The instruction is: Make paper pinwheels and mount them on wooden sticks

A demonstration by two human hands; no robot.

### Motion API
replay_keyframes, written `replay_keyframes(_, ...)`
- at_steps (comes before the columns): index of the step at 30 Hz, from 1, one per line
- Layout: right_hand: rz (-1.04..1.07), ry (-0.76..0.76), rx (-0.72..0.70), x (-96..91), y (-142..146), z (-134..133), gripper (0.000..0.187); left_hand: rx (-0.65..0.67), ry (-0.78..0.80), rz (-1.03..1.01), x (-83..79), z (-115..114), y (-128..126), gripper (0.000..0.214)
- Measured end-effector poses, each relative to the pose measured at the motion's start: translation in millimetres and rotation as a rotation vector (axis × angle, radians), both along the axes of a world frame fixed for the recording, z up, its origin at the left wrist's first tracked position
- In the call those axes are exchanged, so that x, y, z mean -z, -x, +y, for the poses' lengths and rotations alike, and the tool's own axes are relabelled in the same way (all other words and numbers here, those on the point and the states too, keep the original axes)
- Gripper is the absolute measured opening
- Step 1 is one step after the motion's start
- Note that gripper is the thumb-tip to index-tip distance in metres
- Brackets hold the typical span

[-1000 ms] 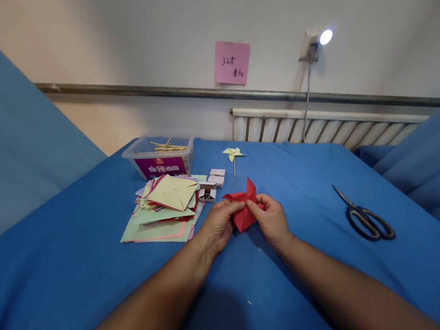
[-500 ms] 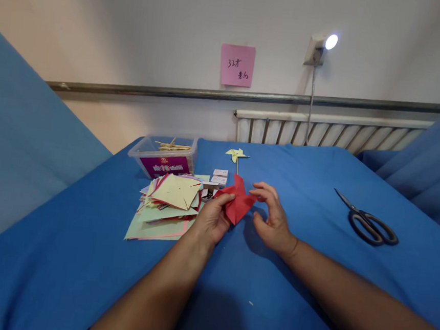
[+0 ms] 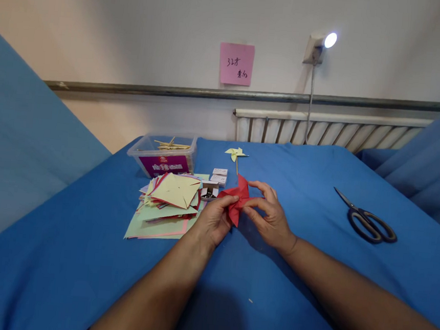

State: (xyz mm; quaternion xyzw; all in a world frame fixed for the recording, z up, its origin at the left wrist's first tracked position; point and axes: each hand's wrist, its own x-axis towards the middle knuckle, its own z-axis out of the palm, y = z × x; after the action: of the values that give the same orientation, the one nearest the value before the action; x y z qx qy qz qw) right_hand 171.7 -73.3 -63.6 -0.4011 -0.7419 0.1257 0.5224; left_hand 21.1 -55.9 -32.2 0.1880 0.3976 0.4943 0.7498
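Observation:
A red paper pinwheel (image 3: 242,189) with folded blades is between my two hands, above the blue cloth. My left hand (image 3: 216,217) grips it from the left, thumb pressed on its middle. From the right, the thumb and forefinger of my right hand (image 3: 271,218) pinch a blade. Just behind, a yellow pinwheel (image 3: 236,153) on a thin stick lies on the cloth. An open small box (image 3: 209,197) of dark metal bits, perhaps pins, stands left of the red paper. Whether a stick is fixed to the red pinwheel cannot be seen.
A stack of cut paper squares (image 3: 177,190) lies to the left, before a clear plastic tub (image 3: 163,155) holding wooden sticks. Small white boxes (image 3: 219,177) stand nearby. Black-handled scissors (image 3: 369,221) lie at the right. A radiator (image 3: 323,130) runs along the wall.
My right hand has moved left and closed its thumb and forefinger on the red pinwheel's blade. The red pinwheel has turned slightly in my left hand.

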Motion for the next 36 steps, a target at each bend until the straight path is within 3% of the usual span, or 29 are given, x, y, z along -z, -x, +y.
replay_keyframes(6, 0.119, 0.099, 0.059, 3.0, 0.3, 4.5, 0.010, 0.017, -0.089, 0.058, 8.2, -0.3, -1.9, 0.016)
replay_keyframes(11, 0.156, 0.126, 0.120, 3.8, -0.3, 7.4, 0.010, 0.040, -0.061, 0.090, 13.6, 0.8, -2.0, 0.019)
replay_keyframes(36, 0.105, 0.115, 0.232, 4.6, 0.5, 7.8, 0.011, 0.080, -0.091, 0.093, 14.7, 0.4, -5.3, 0.018)
